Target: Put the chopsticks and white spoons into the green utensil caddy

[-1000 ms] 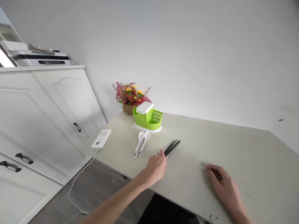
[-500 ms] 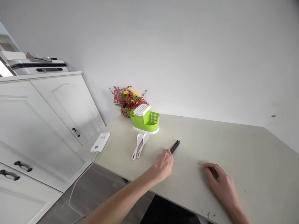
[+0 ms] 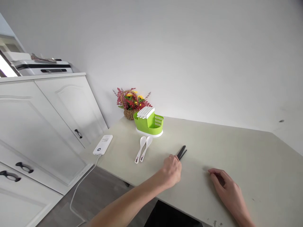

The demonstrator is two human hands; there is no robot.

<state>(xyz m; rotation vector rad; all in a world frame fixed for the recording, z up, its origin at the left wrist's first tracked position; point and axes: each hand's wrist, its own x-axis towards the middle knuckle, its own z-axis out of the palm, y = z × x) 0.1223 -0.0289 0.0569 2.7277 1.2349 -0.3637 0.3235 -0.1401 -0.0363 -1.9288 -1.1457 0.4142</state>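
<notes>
A bundle of black chopsticks (image 3: 182, 152) lies on the beige table (image 3: 236, 148). My left hand (image 3: 172, 171) is closed around their near ends, with only the far tips sticking out past my fingers. My right hand (image 3: 227, 188) rests flat on the table to the right, fingers slightly curled, holding nothing. Two white spoons (image 3: 143, 148) lie side by side to the left of the chopsticks. Behind them stands a green cutlery holder (image 3: 149, 123) with a white slotted lid on a white base.
A small wicker basket of red and yellow flowers (image 3: 131, 102) stands against the wall behind the holder. A white power bank (image 3: 103, 144) with a cable hanging down lies at the table's left corner. White cabinets (image 3: 44, 126) stand to the left, with a printer (image 3: 42, 64) on top.
My left hand has slid right along the chopsticks and closed over more of them, gathering them into a tighter bundle. My right hand has stayed in place.
</notes>
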